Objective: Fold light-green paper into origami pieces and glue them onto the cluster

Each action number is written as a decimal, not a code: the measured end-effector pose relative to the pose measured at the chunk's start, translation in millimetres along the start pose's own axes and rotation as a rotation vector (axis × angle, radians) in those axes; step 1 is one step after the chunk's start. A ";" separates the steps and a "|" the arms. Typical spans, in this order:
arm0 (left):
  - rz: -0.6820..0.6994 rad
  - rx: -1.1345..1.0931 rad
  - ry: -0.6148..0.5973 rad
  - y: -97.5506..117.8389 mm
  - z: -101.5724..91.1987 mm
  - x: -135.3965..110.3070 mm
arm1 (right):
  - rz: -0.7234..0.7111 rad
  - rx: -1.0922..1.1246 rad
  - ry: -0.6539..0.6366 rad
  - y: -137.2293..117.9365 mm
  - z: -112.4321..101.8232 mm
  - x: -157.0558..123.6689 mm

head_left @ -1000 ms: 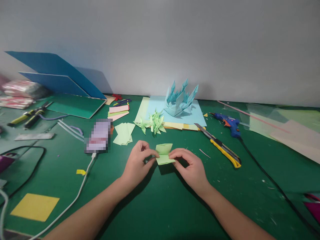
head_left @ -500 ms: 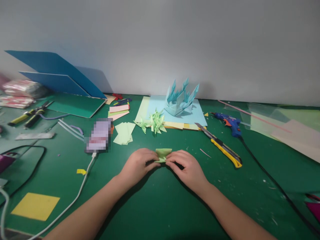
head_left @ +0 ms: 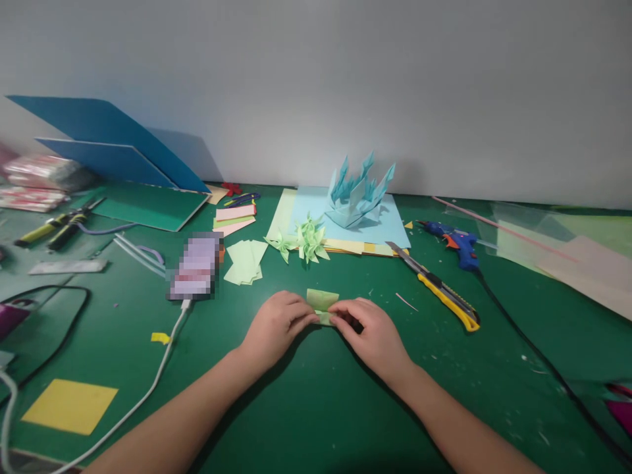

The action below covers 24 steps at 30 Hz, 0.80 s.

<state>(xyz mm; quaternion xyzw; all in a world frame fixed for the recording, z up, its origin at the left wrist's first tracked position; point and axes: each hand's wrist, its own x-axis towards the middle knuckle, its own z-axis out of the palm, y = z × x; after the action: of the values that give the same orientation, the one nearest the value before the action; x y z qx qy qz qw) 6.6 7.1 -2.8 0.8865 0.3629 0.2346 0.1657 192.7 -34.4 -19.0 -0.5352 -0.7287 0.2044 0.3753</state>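
Fingers [head_left: 302, 309] of left hand [head_left: 271, 331] and right hand [head_left: 377, 334] pinch partly folded green paper [head_left: 322, 301]; beyond them sit finished-looking green flowers [head_left: 311, 239], leftward, unfolded slips [head_left: 245, 261].

Plain grey wall [head_left: 257, 72], darker above; green tabletop [head_left: 316, 408] below

Tapered bare forearms [head_left: 190, 401], narrow wrists [head_left: 236, 355], bare slender-fingered left grip [head_left: 276, 326] and right grip [head_left: 378, 334].
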 end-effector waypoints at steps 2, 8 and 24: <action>-0.059 0.010 0.000 1.2 1.4 0.1 | 0.032 -0.001 0.004 -1.1 0.6 -0.1; -0.233 0.060 -0.033 6.4 1.1 2.4 | -0.006 -0.061 -0.009 -5.5 0.8 2.5; -0.243 0.029 -0.053 8.1 1.8 4.3 | -0.184 -0.160 -0.016 -1.3 0.9 -0.3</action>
<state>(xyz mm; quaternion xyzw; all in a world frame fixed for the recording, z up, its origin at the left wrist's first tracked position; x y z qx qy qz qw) 14.8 4.5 0.7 0.8442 0.4664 0.1839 0.1899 191.3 -34.9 -18.8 -0.4928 -0.7915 0.1146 0.3428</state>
